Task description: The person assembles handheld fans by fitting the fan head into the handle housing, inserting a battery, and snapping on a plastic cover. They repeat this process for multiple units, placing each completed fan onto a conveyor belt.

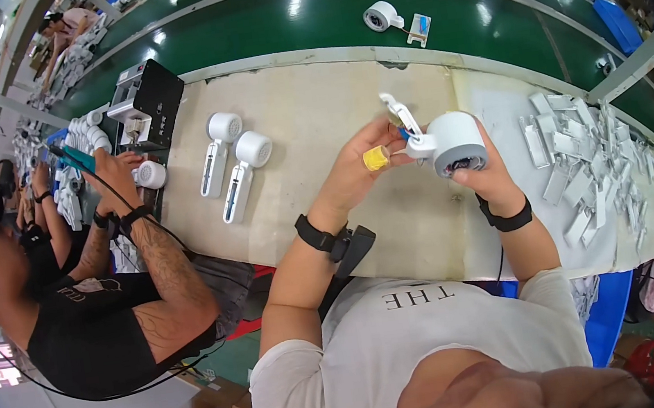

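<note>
A white fan (457, 136) held up over the table (302, 112).
The right hand (495, 175) is curled around its round head; the left hand (356, 164), with a yellow cap (376, 158) on one finger, pinches near its neck. Big dark letters go across the white shirt (418, 332), upside down. Small pale writing shows on the black box (149, 104), too small to read.

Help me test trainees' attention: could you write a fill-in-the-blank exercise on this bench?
1. The right hand holds a round head of white and ____.
2. Between the left hand and the black machine lie ____ white devices.
3. The belt beyond the table is ____.
4. The heap of white parts lies on the table's ____ side.

Missing words: grey; two; green; right.
</note>
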A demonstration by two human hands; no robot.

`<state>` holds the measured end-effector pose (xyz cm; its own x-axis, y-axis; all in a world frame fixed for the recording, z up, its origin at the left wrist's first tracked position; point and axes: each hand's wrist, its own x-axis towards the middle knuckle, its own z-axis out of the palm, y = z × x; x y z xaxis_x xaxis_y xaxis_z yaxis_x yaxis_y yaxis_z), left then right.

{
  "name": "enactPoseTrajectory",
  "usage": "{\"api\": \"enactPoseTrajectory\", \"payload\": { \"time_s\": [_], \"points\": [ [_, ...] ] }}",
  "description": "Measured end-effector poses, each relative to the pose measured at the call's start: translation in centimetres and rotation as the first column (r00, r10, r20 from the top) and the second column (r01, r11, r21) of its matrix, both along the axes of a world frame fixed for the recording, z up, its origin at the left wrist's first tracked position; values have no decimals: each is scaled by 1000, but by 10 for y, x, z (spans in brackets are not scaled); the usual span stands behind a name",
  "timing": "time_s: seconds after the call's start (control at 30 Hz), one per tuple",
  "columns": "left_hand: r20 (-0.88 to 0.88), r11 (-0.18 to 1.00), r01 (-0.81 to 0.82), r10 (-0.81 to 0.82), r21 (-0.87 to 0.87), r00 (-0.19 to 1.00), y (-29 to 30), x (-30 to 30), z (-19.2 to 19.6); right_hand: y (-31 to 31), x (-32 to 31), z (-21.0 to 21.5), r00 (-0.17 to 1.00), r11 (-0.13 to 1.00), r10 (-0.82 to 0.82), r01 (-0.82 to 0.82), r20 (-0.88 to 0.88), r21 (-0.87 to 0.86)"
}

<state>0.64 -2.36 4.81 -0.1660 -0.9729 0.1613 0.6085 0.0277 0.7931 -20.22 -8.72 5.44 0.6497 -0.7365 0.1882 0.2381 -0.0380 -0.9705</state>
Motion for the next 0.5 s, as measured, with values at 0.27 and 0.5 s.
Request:
{"api": "enactPoseTrajectory", "payload": {
  "time_s": [0.27,0.5],
  "points": [
    [70,991,-124,120,54,990,20,-11,1,14,-5,-8,975,970,-195,175,107,170],
    [-234,953,204,-150,223,961,28,-2,7,28,-12,-1,989,966,110,-83,-97,246]
  ]
}}
